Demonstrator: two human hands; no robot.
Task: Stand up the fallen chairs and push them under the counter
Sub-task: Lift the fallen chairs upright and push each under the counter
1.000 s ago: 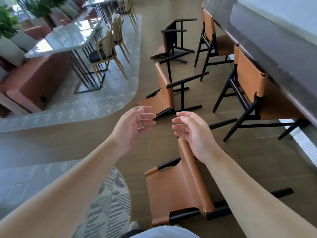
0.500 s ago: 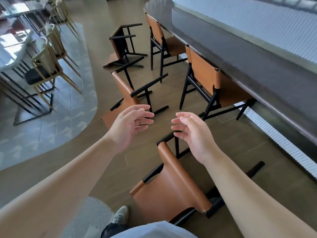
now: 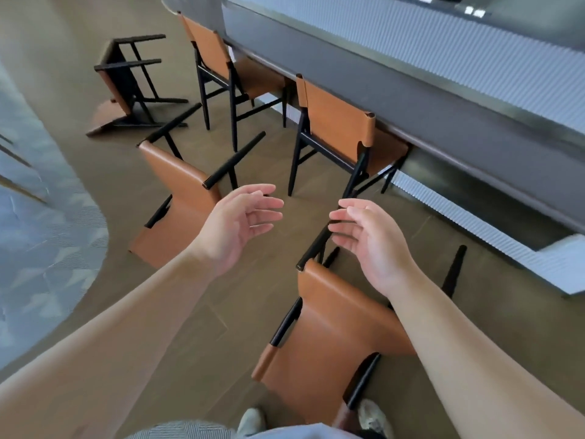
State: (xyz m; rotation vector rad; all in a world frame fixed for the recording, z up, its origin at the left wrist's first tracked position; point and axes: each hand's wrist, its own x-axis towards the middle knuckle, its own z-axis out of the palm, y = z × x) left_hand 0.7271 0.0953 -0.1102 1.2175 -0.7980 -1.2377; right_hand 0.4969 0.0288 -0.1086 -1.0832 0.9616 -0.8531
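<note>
While nearest fallen chair [image 3: 329, 327] lies below, left hand [image 3: 235, 224], right hand [image 3: 368, 240] hover, fingers loosely spread, holding nothing.

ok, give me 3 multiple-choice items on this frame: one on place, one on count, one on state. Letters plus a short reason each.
1. Where does the nearest fallen chair lie?
A. on the counter
B. on the floor below the right hand
C. on the patterned rug

2. How many chairs stand upright at the counter?
A. two
B. none
C. four

3. What are the hands doing?
A. both grip a chair leg
B. one presses on the counter
C. both open, holding nothing

Key: 1 B, it lies on the floor under the right hand. 2 A, the far upright chair and the near upright chair stand there. 3 C, the left hand and right hand have relaxed, empty fingers.
</note>
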